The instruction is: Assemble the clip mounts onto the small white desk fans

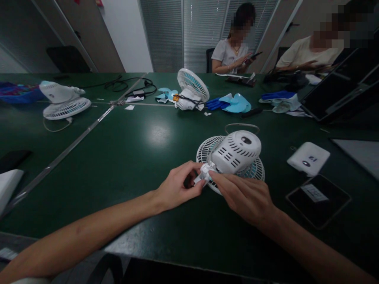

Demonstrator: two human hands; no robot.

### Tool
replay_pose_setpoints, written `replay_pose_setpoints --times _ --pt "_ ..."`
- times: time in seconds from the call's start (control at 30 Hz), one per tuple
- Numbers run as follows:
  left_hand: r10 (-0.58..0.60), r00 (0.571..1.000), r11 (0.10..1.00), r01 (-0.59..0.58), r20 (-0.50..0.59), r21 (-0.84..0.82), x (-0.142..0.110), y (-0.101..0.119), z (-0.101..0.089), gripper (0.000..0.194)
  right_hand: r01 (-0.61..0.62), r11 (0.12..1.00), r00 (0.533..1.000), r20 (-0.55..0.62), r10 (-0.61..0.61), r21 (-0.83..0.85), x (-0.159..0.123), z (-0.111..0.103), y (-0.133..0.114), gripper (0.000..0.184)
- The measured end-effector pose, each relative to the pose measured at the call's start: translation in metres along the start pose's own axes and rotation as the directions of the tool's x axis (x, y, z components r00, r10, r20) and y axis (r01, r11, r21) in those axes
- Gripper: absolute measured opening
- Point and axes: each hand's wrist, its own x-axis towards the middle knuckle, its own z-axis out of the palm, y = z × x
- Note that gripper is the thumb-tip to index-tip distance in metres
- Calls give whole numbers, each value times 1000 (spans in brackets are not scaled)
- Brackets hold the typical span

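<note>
A white electric fan (239,152) lies face down on the table in front of me, its round grille underneath and its slotted motor housing on top. At the near-left end of the housing is a small white joint piece (206,172). My left hand (181,183) is closed, pinching this piece between thumb and fingers from the left. From the right, my right hand (245,195) presses its fingertips on the same piece, fingers together, with the palm over the grille's near edge. The fingers partly hide the joint. Behind the housing a pale cord (242,125) loops up.
A second fan (192,90) stands at the back beside light-blue fan blades (237,103); another fan (66,108) lies left. On the right are a white box-shaped device (309,157) and a dark flat pad (318,201). Two people sit across the green table (133,154).
</note>
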Motion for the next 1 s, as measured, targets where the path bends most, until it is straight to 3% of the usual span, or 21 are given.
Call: replay_pose_setpoints --times 0.1,0.23,0.53,0.67,0.77,0.9,1.0 --pt "2 1000 1000 -2 4 -6 0 1 -1 34 54 998 998 -18 -54 -33 -2 -3 3 50" --pt "14 1000 1000 -14 11 -7 0 1 -1 33 189 982 980 58 -188 -12 1 -10 7 46" --pt "5 1000 1000 -5 5 26 0 1 0 33 29 999 999 32 -30 14 5 -5 0 40" --pt "8 1000 1000 -8 10 20 0 0 0 34 105 994 994 25 -105 -32 2 -8 4 44" --pt "9 1000 1000 -9 17 12 0 0 -1 34 189 981 979 88 -185 -48 3 -13 6 41" --pt "-6 1000 1000 6 -2 10 0 0 0 33 127 991 987 102 -123 -38 7 -14 5 41" --pt "-9 1000 1000 9 -6 10 0 0 0 32 144 988 987 72 -141 -49 8 -13 5 38"
